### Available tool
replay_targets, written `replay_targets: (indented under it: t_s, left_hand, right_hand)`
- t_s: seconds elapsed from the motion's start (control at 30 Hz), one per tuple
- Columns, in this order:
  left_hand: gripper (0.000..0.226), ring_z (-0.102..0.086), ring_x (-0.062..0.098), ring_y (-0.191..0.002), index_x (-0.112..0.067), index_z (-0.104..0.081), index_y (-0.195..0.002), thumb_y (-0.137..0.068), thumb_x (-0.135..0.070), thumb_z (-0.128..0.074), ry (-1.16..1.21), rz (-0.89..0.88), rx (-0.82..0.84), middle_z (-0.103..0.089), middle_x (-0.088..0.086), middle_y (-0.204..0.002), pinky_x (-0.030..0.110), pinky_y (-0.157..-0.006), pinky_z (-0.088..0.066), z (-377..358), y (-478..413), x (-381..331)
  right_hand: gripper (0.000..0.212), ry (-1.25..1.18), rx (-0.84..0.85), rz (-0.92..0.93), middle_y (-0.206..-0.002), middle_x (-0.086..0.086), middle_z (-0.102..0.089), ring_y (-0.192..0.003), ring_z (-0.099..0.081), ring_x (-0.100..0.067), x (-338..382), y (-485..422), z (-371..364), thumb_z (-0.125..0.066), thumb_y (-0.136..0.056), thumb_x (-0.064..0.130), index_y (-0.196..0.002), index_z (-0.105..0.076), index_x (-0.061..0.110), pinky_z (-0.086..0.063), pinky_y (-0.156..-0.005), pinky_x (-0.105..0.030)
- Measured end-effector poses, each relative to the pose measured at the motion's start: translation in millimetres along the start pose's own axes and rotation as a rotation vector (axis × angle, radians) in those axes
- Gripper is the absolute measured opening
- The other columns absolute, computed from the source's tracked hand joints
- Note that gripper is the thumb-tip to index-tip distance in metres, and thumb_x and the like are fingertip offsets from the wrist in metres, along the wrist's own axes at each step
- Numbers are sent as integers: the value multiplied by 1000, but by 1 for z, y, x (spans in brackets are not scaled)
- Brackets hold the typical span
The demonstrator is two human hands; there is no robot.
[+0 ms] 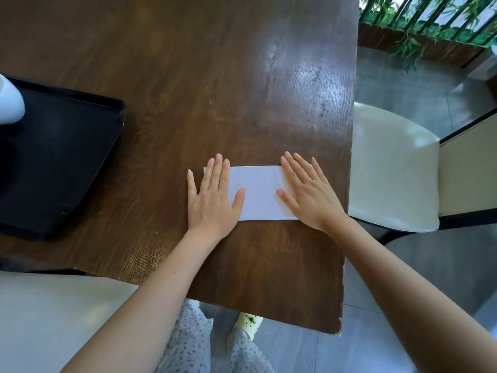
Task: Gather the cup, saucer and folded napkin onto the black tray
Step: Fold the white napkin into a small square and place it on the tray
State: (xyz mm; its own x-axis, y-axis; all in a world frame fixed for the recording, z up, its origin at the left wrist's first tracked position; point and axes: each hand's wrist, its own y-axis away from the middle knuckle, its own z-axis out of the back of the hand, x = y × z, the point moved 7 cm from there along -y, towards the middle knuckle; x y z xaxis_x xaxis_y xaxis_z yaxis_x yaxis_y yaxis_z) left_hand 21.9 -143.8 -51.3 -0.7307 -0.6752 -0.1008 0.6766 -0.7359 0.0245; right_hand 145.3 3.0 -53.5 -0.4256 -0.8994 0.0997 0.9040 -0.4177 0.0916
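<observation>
A white folded napkin (259, 192) lies flat on the brown wooden table (188, 76), near its right edge. My left hand (213, 195) rests palm down on the napkin's left end, fingers spread. My right hand (309, 192) presses flat on its right end. The black tray (67, 146) sits at the left side of the table. A white cup (9, 99) stands on the tray's far left corner, cut off by the frame edge. No saucer is in view.
A cream chair seat (390, 168) stands beside the table's right edge. Another pale chair seat (53, 319) is at the lower left. Green plants behind dark bars (430, 20) fill the top right. Grey floor lies below.
</observation>
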Motion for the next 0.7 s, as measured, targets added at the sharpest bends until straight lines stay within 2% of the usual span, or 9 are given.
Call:
replay_targets:
  t_s: [0.13,0.33,0.7]
  left_hand:
    - [74,1,17,-145,-19,-2,-149,-89,-62,-10,-5,39,7,0,1,-159,48,-115,6,-1,1,15]
    - [74,3,17,-145,-19,0,-149,-88,-61,-3,-42,1,25,2,0,-159,48,-113,11,-1,-1,16]
    - [72,5,16,-145,-21,-3,-149,-89,-61,-7,-42,-145,57,2,-3,-159,47,-113,11,-2,-14,18]
  right_hand:
    - [67,-4,-18,-10,-160,3,-3,-144,11,-9,-1,0,0,-11,-95,57,-150,-4,20,14,-117,-36]
    - [67,5,-14,-45,-160,2,-3,-147,5,-14,2,3,2,-11,-94,56,-150,-5,19,12,-118,-38]
    - [68,-1,45,-72,-159,4,6,-141,16,-7,-1,29,-1,-4,-93,58,-150,4,21,13,-117,-36]
